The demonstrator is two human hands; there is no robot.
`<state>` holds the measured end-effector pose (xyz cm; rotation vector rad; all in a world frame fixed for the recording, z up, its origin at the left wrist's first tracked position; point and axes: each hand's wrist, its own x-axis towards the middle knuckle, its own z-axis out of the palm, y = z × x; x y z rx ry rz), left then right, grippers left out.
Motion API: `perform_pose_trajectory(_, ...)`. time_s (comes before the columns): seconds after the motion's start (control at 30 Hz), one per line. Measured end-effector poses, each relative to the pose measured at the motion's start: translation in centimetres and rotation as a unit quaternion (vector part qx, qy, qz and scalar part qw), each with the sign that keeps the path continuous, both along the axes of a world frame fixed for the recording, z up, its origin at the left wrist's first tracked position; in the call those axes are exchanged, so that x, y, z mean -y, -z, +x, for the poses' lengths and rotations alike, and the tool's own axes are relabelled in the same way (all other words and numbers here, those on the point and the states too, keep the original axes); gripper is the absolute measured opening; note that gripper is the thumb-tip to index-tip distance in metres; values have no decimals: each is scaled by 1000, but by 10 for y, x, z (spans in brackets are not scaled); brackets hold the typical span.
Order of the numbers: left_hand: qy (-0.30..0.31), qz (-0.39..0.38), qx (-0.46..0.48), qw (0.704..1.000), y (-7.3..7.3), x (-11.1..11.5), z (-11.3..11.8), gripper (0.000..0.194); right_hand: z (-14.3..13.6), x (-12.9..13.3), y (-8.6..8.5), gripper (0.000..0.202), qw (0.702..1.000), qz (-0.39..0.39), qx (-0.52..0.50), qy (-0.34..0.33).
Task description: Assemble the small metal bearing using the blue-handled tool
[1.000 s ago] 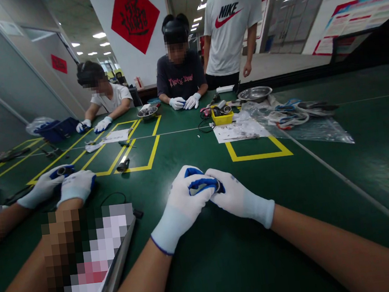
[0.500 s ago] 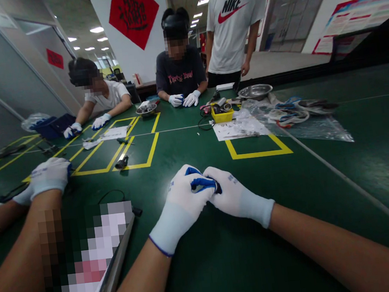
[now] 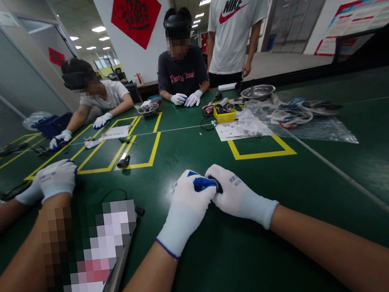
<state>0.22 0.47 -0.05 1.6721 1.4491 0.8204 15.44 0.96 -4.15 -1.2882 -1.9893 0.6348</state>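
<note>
In front of me, above the green table (image 3: 262,250), my two white gloves with blue palms meet. My left hand (image 3: 192,207) is closed, its thumb and fingers curled toward the right. Pressed against its fingertips, my right hand (image 3: 233,191) is closed too. A small dark piece (image 3: 218,185) shows between the hands. Gloved fingers cover most of it, so I cannot make out its kind.
At the left, a co-worker's gloved hand (image 3: 57,178) rests near a blurred-out flat item (image 3: 105,254). A black cylindrical part (image 3: 123,162) lies ahead inside yellow tape. Farther off are a yellow bin (image 3: 225,115), a metal bowl (image 3: 257,92) and plastic bags (image 3: 329,126). Other people are across the table.
Both my hands stay together around the dark piece, with the left fingers drawn slightly closer in. Across the table at left, a co-worker's hand has reached farther left.
</note>
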Motion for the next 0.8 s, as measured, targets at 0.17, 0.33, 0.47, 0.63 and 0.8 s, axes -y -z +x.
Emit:
perform_pose_trajectory(0.17,28,-13,67,997,4,-3,-3,12,0,-1,3,13,1000,13,4,13)
perform_pose_trajectory(0.33,21,-29,82,996,6,-3,-3,10,0,-2,3,11,1000,0,1,12)
perform_pose_trajectory(0.47,-5,-33,61,998,5,-2,1,10,-1,-3,3,13,1000,3,15,17)
perform_pose_trajectory(0.63,-20,-21,34,999,6,-3,3,16,0,-4,4,15,999,14,26,26)
perform_pose_trajectory(0.8,-4,27,3,1000,8,-3,2,20,1,-3,1,13,1000,-3,7,19)
